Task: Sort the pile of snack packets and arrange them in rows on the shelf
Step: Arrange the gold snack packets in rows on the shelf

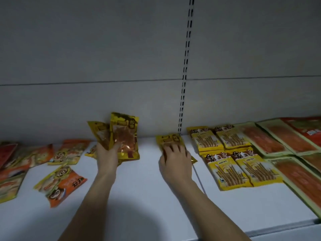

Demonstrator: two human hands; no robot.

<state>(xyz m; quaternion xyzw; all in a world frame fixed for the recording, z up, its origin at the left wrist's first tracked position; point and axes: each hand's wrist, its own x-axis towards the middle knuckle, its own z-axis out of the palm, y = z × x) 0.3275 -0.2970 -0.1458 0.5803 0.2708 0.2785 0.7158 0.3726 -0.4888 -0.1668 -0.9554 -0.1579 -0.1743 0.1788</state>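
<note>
My left hand (106,153) grips a fan of yellow snack packets (124,134) with orange contents, held upright above the white shelf (142,188) near the back wall. My right hand (175,160) lies flat, fingers spread, on one matching yellow packet (169,139) resting on the shelf next to the slotted upright. To the right lie rows of yellow stick-snack packets (231,157). A loose pile of orange-and-yellow packets (60,181) is scattered at the left.
Green-edged orange packets (278,141) lie in rows at the far right, reaching the shelf's front edge (278,228). Red and orange packets (10,162) crowd the far left. The grey back panel carries a slotted upright (184,84).
</note>
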